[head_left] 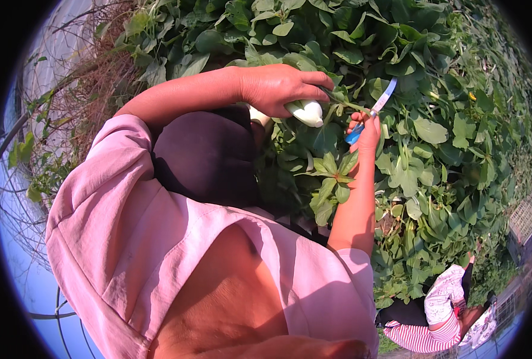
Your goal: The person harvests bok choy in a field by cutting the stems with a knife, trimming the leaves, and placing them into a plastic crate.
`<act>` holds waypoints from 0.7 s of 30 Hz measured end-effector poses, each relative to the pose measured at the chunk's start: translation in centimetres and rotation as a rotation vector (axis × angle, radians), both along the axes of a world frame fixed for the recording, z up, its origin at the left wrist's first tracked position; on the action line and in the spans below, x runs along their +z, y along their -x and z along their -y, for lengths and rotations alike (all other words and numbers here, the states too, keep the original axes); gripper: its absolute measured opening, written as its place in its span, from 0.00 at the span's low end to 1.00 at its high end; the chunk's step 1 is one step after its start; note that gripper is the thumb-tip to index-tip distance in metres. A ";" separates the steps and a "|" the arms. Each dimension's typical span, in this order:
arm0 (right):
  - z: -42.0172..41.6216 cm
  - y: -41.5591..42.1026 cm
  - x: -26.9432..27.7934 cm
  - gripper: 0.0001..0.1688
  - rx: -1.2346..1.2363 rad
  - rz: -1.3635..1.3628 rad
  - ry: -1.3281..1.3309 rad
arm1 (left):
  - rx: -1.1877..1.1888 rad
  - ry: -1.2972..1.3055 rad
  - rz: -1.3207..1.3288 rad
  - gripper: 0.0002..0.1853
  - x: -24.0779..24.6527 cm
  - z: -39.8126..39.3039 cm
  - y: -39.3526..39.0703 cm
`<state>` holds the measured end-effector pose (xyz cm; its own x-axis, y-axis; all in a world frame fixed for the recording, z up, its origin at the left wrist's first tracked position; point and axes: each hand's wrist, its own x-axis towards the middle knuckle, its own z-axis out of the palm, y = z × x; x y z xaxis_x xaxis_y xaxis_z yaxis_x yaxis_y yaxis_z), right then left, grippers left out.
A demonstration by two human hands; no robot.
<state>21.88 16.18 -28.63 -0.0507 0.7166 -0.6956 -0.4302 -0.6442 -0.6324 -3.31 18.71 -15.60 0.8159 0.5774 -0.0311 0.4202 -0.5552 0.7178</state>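
My left hand (pixel 288 87) is closed around a leafy green vegetable with a thick pale stem base (pixel 308 113), whose white end points down and to the right. Beyond its fingers a thin green stalk (pixel 353 106) stretches across to my right hand (pixel 365 130). That hand grips the blue handle of a knife (pixel 385 96), its narrow blade pointing up and away over the leaves. The stalk meets the knife near the base of the blade. A weed with pointed leaves (pixel 335 177) lies against my right forearm. Fingers partly hide the handle and the vegetable's leaves.
Dense leafy plants (pixel 427 130) fill the ground ahead and to the right. Dry brown vines (pixel 109 76) hang by plastic sheeting at the left. My dark-clad knee (pixel 203 155) is beneath my left arm. Another person (pixel 443 309) bends at lower right; a plastic crate (pixel 527 215) stands beyond.
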 end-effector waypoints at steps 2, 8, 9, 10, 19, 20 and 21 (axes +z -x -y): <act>-0.7 0.4 1.8 0.13 -0.058 -0.264 0.080 | -0.038 -0.042 0.046 0.29 1.1 0.3 -0.3; -0.6 0.3 1.4 0.15 0.136 -0.407 0.128 | -0.093 -0.083 0.138 0.32 3.4 1.0 -0.5; -0.5 0.6 2.4 0.15 0.147 -0.435 0.123 | -0.104 -0.070 0.148 0.32 3.9 1.0 -0.6; -0.2 0.9 2.7 0.15 0.133 -0.487 0.079 | -0.116 -0.058 0.159 0.32 4.3 1.1 -0.6; -0.8 -3.1 6.4 0.14 0.076 0.163 -0.133 | -0.436 0.662 -0.004 0.25 4.7 2.1 -1.1; -0.7 -3.2 7.1 0.16 0.169 0.311 -0.148 | -0.378 0.690 -0.025 0.25 4.2 2.1 -0.6; -0.7 -4.0 7.0 0.17 0.262 0.392 -0.178 | -0.344 0.714 -0.037 0.25 4.1 1.7 -0.5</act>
